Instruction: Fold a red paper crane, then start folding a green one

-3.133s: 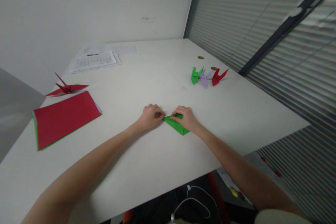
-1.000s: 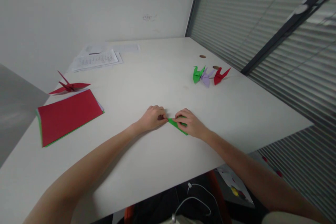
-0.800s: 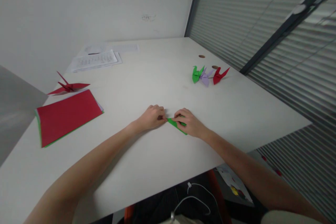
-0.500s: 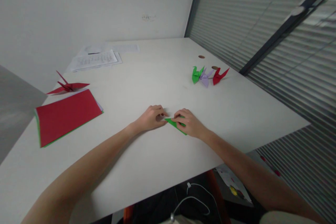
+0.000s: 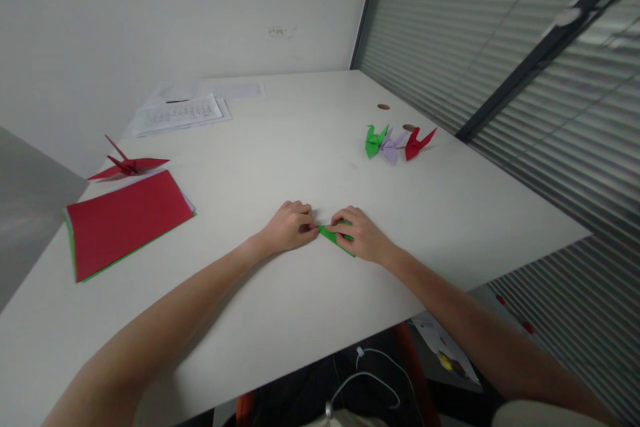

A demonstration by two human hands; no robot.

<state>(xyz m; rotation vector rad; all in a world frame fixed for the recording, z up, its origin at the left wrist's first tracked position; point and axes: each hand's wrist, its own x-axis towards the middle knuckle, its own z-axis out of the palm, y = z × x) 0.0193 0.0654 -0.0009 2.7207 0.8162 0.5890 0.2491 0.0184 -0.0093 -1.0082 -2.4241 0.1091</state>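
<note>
A small folded piece of green paper (image 5: 336, 236) lies on the white table (image 5: 280, 347) between my hands. My left hand (image 5: 291, 225) pinches its pointed left tip between thumb and index finger. On the paper's right part, my right hand (image 5: 359, 233) grips it with bent fingers, which hide much of it. Beyond my hands stand three paper cranes in a row: a green crane (image 5: 374, 143), a lilac crane (image 5: 391, 148) and a red crane (image 5: 416, 144).
At the left lies a stack of coloured paper sheets (image 5: 130, 223), red on top. Just behind it sits a larger red paper crane (image 5: 129, 167). Printed papers (image 5: 177, 115) with a dark pen (image 5: 177, 101) lie at the back left. Window blinds (image 5: 480, 47) border the right edge.
My left thumb and index finger have closed on the green paper's left tip, where they were apart before. My right hand stays in place on the paper.
</note>
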